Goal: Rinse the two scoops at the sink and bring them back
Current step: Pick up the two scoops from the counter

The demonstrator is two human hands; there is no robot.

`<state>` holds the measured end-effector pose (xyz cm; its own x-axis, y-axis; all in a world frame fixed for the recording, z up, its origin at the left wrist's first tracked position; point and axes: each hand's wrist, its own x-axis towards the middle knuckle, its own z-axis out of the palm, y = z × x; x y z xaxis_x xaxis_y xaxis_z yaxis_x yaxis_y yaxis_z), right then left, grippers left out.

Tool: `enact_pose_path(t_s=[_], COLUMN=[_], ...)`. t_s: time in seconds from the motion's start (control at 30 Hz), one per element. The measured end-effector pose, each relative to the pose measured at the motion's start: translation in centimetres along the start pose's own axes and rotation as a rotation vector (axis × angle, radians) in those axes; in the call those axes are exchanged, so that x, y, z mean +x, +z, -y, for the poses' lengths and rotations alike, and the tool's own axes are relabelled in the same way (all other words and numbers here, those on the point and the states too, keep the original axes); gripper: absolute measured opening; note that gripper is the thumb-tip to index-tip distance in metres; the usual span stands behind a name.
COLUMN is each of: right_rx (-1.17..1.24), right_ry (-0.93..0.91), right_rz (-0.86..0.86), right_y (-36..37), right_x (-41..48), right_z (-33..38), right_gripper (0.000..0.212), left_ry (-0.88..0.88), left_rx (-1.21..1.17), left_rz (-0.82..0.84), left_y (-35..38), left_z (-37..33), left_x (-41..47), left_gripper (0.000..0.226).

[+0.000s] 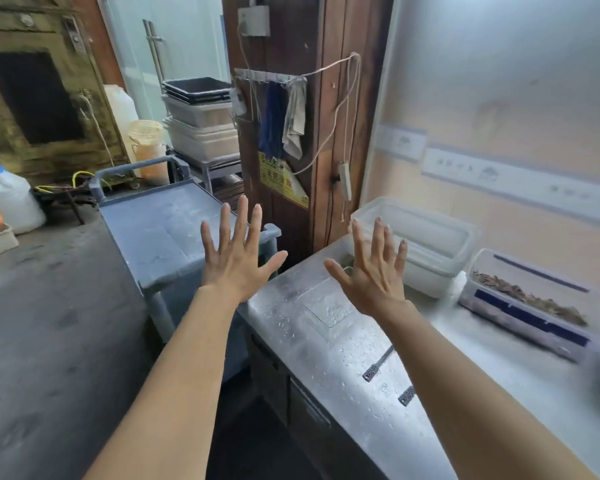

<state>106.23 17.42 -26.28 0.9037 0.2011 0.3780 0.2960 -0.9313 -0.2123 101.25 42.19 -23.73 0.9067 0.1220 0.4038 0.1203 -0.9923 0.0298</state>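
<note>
My left hand (238, 252) and my right hand (373, 270) are both stretched out in front of me, palms away, fingers spread wide, holding nothing. The left hand hovers over the gap between a grey cart and the steel counter; the right hand hovers over the counter's far end. Two thin metal handles with perforated ends (378, 365) (406, 395) lie on the wet steel counter (312, 344), their other ends hidden under my right forearm. I cannot tell whether these are the scoops. No sink is in view.
A grey plastic cart (153, 230) stands left of the counter. On the counter sit a white lidded tub (426, 244) and a clear box of brown dried pieces (530, 299). A wooden post (309, 116) with hanging cloths rises behind. Stacked bins (201, 119) stand further back.
</note>
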Motion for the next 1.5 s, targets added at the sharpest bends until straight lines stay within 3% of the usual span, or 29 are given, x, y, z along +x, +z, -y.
enact_pose_path(t_s=[0.23,0.57,0.87,1.13,1.23,1.37,1.5], right_rx=[0.005,0.011,0.140,0.351,0.353,0.332,0.401], right_ry=[0.199,0.448,0.737,1.191,1.295,1.378,1.459], right_rz=[0.083,0.200,0.352,0.339,0.350,0.328,0.279], right_y=[3.9,9.7,14.4,19.4,20.9,22.1,22.5], right_x=[-0.5,-4.0,-7.2,-7.6,-7.3,-7.3,-7.4], right_z=[-10.6,-21.1,-24.7,-24.8,-24.8,-24.6,-24.2], right_gripper=[0.091,0.087,0.092,0.089,0.075,0.033,0.026], left_ry=[0.147,0.261,0.215,0.064,0.060,0.060,0.011], left_rx=[-0.125,-0.336,-0.491,-0.598,-0.619,-0.602,-0.637], left_rz=[0.112,0.467,0.825,1.068,1.105,1.107,1.115], left_y=[7.7,17.6,25.5,32.3,34.3,35.8,36.5], left_z=[-10.0,-20.8,-24.5,-26.6,-27.2,-27.7,-27.9], left_x=[3.1,2.3,1.6,2.4,2.7,2.7,3.1], left_gripper=[0.093,0.089,0.076,0.063,0.049,0.018,0.010])
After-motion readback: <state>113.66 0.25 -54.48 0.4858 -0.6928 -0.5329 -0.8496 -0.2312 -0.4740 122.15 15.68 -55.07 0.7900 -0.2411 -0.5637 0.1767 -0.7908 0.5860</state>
